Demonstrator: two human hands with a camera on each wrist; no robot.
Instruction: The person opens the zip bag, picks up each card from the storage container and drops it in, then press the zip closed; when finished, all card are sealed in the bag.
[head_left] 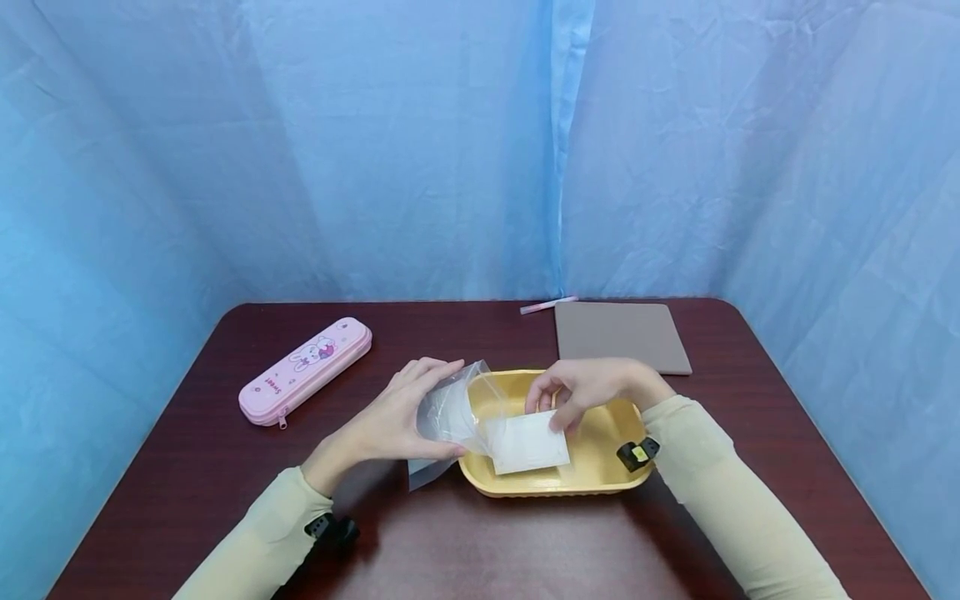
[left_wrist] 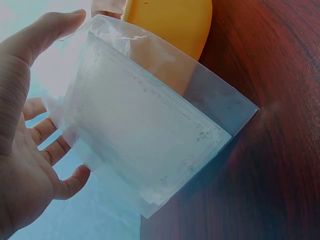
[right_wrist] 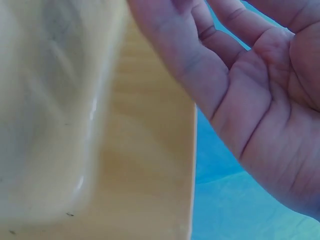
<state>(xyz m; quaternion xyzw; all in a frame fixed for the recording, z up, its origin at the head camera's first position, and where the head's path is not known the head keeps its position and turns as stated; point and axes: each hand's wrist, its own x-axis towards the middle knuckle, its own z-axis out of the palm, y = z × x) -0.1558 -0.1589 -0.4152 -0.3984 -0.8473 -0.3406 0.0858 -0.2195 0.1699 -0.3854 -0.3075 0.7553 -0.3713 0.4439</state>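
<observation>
My left hand (head_left: 386,425) grips a clear plastic bag (head_left: 450,408) at the left end of a yellow basket (head_left: 555,490), thumb and fingers spread around its sides. Through the film, the left wrist view reveals white cards (left_wrist: 140,120) with thin ornamental borders. Over the basket, my right hand (head_left: 588,390) pinches a white card (head_left: 532,446) between thumb and fingers. The card's left edge overlaps the bag's opening in the head view. In the right wrist view, the right palm (right_wrist: 255,95) shows beside the basket wall, and the card is out of sight.
A pink pencil case (head_left: 306,371) lies at the left of the dark red table (head_left: 480,550). Behind the basket at the right are a flat grey-brown notebook (head_left: 622,337) and a pink-and-white pen (head_left: 547,305). Blue curtains (head_left: 405,150) enclose the table.
</observation>
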